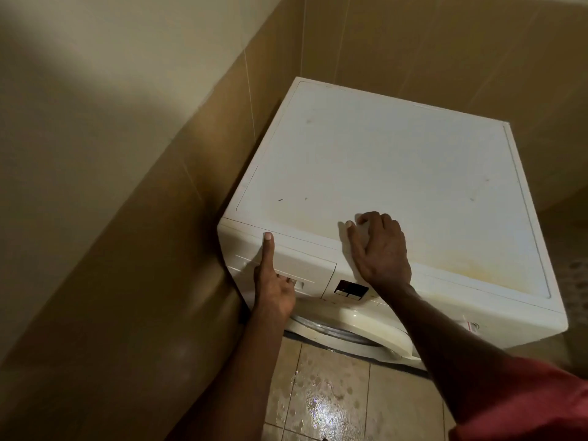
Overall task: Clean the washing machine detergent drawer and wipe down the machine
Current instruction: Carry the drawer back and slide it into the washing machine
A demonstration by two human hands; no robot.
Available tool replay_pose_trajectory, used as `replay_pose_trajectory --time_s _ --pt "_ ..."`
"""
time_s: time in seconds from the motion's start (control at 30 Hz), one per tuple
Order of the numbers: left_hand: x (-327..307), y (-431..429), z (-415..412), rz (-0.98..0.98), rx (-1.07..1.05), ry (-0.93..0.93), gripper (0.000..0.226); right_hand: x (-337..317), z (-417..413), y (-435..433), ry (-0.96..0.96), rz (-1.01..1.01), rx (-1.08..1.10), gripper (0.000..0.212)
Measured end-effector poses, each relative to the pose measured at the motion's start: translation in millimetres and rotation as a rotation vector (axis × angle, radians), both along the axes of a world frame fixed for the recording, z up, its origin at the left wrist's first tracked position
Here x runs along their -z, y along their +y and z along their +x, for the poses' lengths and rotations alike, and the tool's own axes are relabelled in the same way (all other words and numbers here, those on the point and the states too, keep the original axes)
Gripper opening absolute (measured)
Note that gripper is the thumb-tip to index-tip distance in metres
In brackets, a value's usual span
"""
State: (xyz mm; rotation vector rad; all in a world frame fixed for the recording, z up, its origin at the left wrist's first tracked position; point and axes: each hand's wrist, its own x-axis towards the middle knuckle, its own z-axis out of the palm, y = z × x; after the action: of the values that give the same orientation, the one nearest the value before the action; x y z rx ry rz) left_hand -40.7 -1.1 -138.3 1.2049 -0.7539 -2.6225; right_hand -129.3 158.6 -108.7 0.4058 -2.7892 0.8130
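Plainly the job is at its very start. The white front-loading washing machine (496, 308) stands pushed into a corner between tan tiled walls (445, 43). Its cream plastic detergent drawer (305, 265) sits at the front left corner, closed and flush with the front panel.

The left hand (274, 289) is on that drawer. Its thumb lies straight up the drawer face to the upper edge, and its fingers (290, 280) are tucked into the handle recess along the lower edge, curled round the grip. The right hand (383, 254) rests on the flat white top panel (397, 160) at its front edge, about midway along. Its fingers are bent with the tips down on the surface, which I judge to be a bracing hold. A paler patch shows between thumb and forefinger, and I cannot tell whether that is a cloth or only bare panel.

Nothing looks cleaned yet. The top panel carries a yellowish stain along its front edge, spreading toward the front right corner, and small dark specks lie near the front left corner and the right edge. The dark display (350, 289) beside the drawer and the curved door (356, 327) below it look untouched. The glossy tiled floor (321, 405) in front of the machine looks wet.

By my reckoning, left to do:
- pull the drawer out and wash it
- wipe the top panel, front and sides
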Motion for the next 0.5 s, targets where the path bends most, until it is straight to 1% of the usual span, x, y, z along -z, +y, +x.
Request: replay_pose_trajectory --time_s 0.17,0.23,0.37,0.5 --pt "5.9 1.2 -2.1 -0.025 -0.007 -0.035 0.073 -0.6 -0.2 -0.4 0.009 0.016 0.008 0.029" --pt "9.0 1.2 -2.2 -0.042 0.002 -0.037 0.067 0.3 -1.0 -1.0 0.019 0.018 0.006 0.028" --pt "8.9 1.5 -2.0 -0.042 0.005 -0.044 0.046 1.3 -1.3 0.3 0.026 0.016 0.007 0.026" --pt "7.1 2.0 3.5 -0.036 -0.017 -0.022 0.043 1.6 -1.6 0.6 0.024 0.006 -0.004 0.026"
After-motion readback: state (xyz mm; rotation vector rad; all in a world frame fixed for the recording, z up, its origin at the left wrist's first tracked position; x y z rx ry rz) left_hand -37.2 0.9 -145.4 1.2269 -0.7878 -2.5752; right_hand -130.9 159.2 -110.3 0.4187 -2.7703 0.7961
